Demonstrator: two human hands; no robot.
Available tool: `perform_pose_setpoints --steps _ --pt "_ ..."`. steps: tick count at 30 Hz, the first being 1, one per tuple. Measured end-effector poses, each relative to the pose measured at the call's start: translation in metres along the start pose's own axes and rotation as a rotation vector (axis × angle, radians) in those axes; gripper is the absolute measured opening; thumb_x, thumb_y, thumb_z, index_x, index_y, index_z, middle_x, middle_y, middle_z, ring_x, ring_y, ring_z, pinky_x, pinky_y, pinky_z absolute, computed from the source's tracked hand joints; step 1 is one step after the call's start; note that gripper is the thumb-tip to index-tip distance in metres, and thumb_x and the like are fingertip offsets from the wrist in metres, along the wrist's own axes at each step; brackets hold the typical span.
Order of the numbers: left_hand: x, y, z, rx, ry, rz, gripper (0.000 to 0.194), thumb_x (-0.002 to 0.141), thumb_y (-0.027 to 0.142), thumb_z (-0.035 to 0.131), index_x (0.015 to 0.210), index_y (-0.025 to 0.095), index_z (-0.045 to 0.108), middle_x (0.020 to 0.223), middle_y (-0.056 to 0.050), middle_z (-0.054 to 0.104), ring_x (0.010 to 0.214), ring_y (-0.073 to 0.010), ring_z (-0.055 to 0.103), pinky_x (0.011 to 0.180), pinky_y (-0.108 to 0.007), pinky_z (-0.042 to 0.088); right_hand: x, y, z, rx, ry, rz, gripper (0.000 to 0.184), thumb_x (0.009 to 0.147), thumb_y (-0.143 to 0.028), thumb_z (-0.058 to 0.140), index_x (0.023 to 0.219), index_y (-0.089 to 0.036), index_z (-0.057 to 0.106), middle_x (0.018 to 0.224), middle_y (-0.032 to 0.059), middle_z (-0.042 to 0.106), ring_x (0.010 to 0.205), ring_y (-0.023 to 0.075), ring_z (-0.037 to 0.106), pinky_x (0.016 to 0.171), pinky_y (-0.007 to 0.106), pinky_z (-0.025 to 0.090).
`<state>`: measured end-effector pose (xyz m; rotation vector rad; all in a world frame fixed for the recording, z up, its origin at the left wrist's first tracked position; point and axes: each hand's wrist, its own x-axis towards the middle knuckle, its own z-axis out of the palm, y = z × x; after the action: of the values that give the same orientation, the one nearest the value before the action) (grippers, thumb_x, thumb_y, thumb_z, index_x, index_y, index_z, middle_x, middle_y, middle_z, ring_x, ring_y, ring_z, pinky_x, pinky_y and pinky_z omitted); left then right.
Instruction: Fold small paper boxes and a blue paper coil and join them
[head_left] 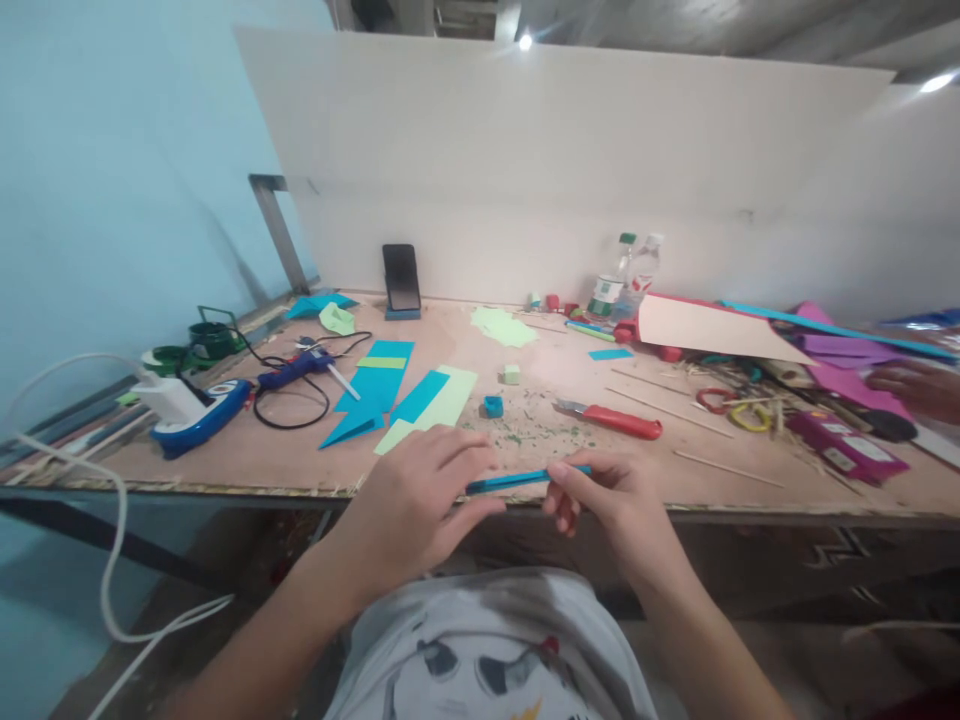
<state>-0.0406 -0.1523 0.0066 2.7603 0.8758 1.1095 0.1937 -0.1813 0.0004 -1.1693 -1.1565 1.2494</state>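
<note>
A narrow folded blue paper strip [514, 482] is held level just over the table's front edge. My right hand [600, 490] pinches its right end between thumb and fingers. My left hand [424, 495] has its thumb and fingers apart around the strip's left end; whether they touch it is not clear. Beyond the hands sit a small blue paper cube [493, 406] and a pale green cube [511, 374]. A red-handled utility knife [611, 420] lies to the right of them, among green scraps. Blue paper [379, 375] and light green paper [442, 395] lie beyond my left hand.
At the left are a blue power strip [199, 420], a white cable [116, 540] and a blue glue gun [296, 370]. A phone [402, 277] stands at the back, bottles [607, 290] right of it. Scissors [716, 400], thin sticks [675, 403] and another person's hand [919, 388] are at right.
</note>
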Motion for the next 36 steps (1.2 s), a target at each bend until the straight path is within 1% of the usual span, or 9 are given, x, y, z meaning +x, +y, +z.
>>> perform_pose_setpoints --steps 2,6,9,12,16,24,30,33,36 --pt "0.003 -0.004 0.005 0.033 -0.013 0.121 0.012 0.102 0.021 0.063 0.112 0.015 0.068 0.115 -0.011 0.076 0.099 -0.0250 0.071 0.083 -0.034 0.052 0.005 0.000 0.002 0.001 -0.024 0.007 0.045 0.073 -0.057 0.090 0.062 -0.016 0.075 0.058 0.0044 0.072 0.044 0.0105 0.060 0.044 0.021 0.050" --pt "0.005 -0.009 0.015 0.050 0.019 0.146 0.016 0.103 0.013 0.055 0.095 0.015 0.068 0.089 -0.008 0.074 0.078 -0.0213 0.068 0.070 -0.032 0.049 0.010 -0.002 0.003 -0.036 -0.076 -0.001 0.043 0.077 -0.056 0.086 0.063 -0.017 0.074 0.060 0.0041 0.072 0.046 0.0113 0.061 0.047 0.022 0.052" --pt "0.004 -0.015 0.020 -0.018 0.058 0.095 0.016 0.103 0.012 0.056 0.092 0.015 0.067 0.082 -0.006 0.072 0.076 -0.0195 0.067 0.069 -0.030 0.049 0.015 -0.004 -0.002 -0.184 -0.091 -0.086 0.031 0.082 -0.049 0.083 0.078 -0.019 0.080 0.065 0.0037 0.074 0.053 0.0138 0.064 0.052 0.024 0.054" --pt "0.005 -0.020 0.021 -0.099 0.065 0.027 0.012 0.101 0.011 0.061 0.091 0.016 0.067 0.084 -0.005 0.073 0.080 -0.0180 0.068 0.072 -0.028 0.050 0.022 -0.005 -0.008 -0.396 -0.057 -0.282 0.021 0.081 -0.038 0.083 0.095 -0.022 0.083 0.087 0.0058 0.082 0.069 0.0176 0.072 0.061 0.027 0.058" --pt "0.007 -0.023 0.023 -0.248 0.047 -0.123 0.012 0.095 0.010 0.068 0.085 0.017 0.068 0.082 -0.003 0.074 0.078 -0.0167 0.069 0.072 -0.026 0.050 0.029 -0.002 -0.010 -0.578 -0.149 -0.443 0.008 0.086 -0.026 0.077 0.091 -0.022 0.081 0.092 0.0061 0.083 0.081 0.0202 0.076 0.066 0.027 0.060" --pt "0.008 -0.022 0.023 -0.553 -0.014 -0.431 0.014 0.087 0.019 0.081 0.076 0.018 0.072 0.079 -0.001 0.074 0.076 -0.0150 0.067 0.067 -0.023 0.048 0.028 0.006 -0.007 -0.633 -0.204 -0.612 0.009 0.092 -0.017 0.068 0.089 -0.020 0.076 0.084 0.0038 0.080 0.077 0.0175 0.075 0.068 0.025 0.058" --pt "0.012 -0.020 0.020 -0.621 -0.103 -0.465 0.001 0.090 0.021 0.077 0.090 0.020 0.077 0.090 -0.001 0.078 0.085 -0.0158 0.069 0.076 -0.024 0.051 0.026 0.006 -0.008 -0.614 -0.209 -0.702 0.010 0.097 -0.017 0.067 0.091 -0.021 0.073 0.086 0.0028 0.079 0.079 0.0158 0.075 0.073 0.024 0.057" --pt "0.010 -0.019 0.020 -0.658 -0.150 -0.481 0.002 0.088 0.018 0.077 0.089 0.020 0.078 0.090 -0.001 0.079 0.086 -0.0166 0.070 0.075 -0.024 0.052 0.024 0.005 -0.008 -0.604 -0.272 -0.713 0.007 0.096 -0.016 0.069 0.092 -0.021 0.072 0.088 0.0026 0.077 0.081 0.0157 0.073 0.076 0.025 0.056" --pt "0.008 -0.019 0.021 -0.623 -0.116 -0.467 0.005 0.088 0.016 0.075 0.084 0.019 0.075 0.086 -0.001 0.077 0.083 -0.0157 0.069 0.070 -0.022 0.051 0.023 0.006 -0.008 -0.629 -0.310 -0.679 0.006 0.097 -0.017 0.069 0.093 -0.022 0.071 0.088 0.0023 0.076 0.081 0.0161 0.071 0.076 0.026 0.055"
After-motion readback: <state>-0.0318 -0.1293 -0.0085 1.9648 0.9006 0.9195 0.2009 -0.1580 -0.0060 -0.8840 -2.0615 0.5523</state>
